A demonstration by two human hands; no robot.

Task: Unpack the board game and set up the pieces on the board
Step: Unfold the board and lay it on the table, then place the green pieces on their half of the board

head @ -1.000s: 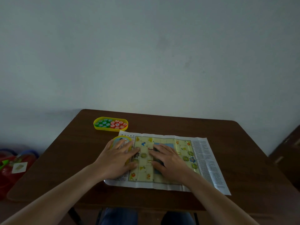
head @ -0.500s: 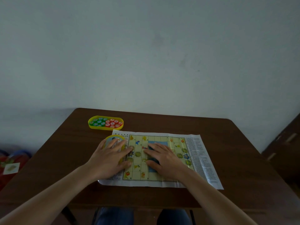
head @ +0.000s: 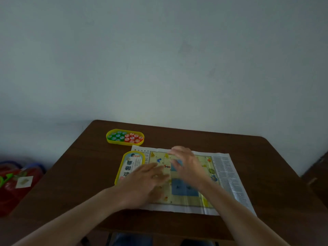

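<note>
Both hands have left their flat press: the left hand [head: 147,180] has slid right, off the yellow lid [head: 130,166], and the right hand [head: 189,166] has moved farther. Both are blurred, fingers loosely straight, holding nothing. The paper board [head: 223,174] lies unfolded mid-table [head: 275,174], with bare wood left and right. At far left, the yellow tray [head: 122,142] holds green pieces [head: 117,136] and red pieces [head: 133,137].

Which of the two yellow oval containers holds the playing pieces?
The far yellow tray, filled with green and red pieces; the nearer yellow lid shows only a printed label.
</note>
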